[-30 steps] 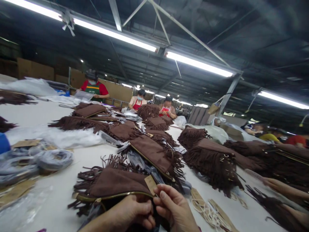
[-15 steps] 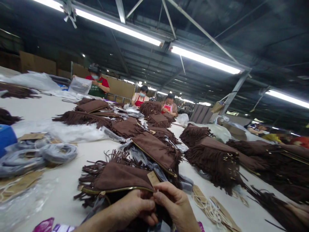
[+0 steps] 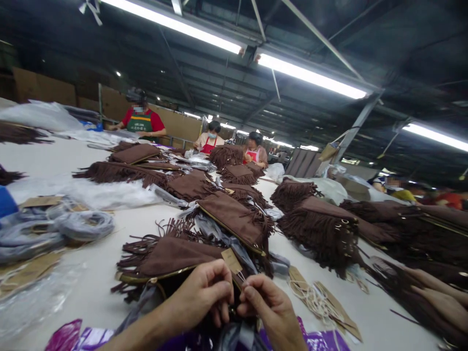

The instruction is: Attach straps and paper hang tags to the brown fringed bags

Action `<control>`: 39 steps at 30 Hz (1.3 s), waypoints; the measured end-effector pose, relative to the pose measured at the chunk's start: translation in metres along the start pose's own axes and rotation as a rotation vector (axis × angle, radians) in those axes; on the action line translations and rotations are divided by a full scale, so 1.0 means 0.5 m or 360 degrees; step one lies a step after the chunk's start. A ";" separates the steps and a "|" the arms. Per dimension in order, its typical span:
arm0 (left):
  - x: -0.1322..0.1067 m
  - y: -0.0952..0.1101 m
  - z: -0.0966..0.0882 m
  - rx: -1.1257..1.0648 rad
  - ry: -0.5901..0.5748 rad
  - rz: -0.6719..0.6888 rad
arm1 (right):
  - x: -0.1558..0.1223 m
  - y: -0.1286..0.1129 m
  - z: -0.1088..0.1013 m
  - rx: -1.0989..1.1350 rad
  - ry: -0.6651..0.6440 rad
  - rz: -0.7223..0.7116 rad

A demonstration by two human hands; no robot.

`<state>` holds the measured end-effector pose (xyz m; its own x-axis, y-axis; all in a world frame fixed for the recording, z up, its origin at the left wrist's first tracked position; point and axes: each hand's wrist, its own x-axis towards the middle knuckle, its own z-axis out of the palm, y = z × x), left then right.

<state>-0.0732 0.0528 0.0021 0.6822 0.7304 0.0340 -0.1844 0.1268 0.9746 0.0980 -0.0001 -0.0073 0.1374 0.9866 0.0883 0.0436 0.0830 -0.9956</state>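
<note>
A brown fringed bag (image 3: 175,256) lies in front of me with its gold zipper (image 3: 161,274) partly undone and grey wrapping showing inside. A small tan paper hang tag (image 3: 231,261) rests at the bag's right end, with a white string (image 3: 241,276) running from it. My right hand (image 3: 272,307) pinches that string between thumb and forefinger. Close by on the left, my left hand (image 3: 204,292) is closed over the bag's opening, fingers curled; what they hold, if anything, is hidden. Purple plastic (image 3: 321,340) shows below my hands.
Several more brown fringed bags (image 3: 234,219) are heaped ahead and right. Grey wrapped coils (image 3: 86,225) and clear plastic (image 3: 40,292) lie left. Tan tags with white strings (image 3: 321,300) lie right. A co-worker's hands (image 3: 438,292) handle fringe at far right. Co-workers (image 3: 142,119) stand across the table.
My left hand has lifted slightly and moved left, its fingers more curled. The white string now shows between the tag and my right hand. At far right, the co-worker's hands have come further into view.
</note>
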 end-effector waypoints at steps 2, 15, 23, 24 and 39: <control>0.005 -0.006 -0.001 0.0019 0.0058 -0.0015 | -0.004 0.000 0.004 -0.0046 0.0048 -0.0053; 0.014 -0.031 0.005 0.0012 0.0106 0.0077 | 0.001 0.007 0.005 -0.0408 -0.0225 -0.0213; 0.012 -0.026 0.005 0.0068 0.0128 0.0072 | 0.000 0.007 0.007 -0.0525 -0.0272 -0.0282; 0.012 -0.027 0.005 0.0064 0.0138 0.0071 | 0.001 0.007 0.006 -0.0572 -0.0291 -0.0322; 0.009 -0.039 0.021 0.0072 0.0208 0.0072 | 0.005 0.021 -0.007 -0.1223 -0.0390 -0.0865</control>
<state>-0.0592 0.0467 -0.0143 0.5754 0.8162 0.0519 -0.1786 0.0635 0.9819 0.1023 0.0027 -0.0173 -0.2985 0.8500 0.4340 0.6863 0.5072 -0.5213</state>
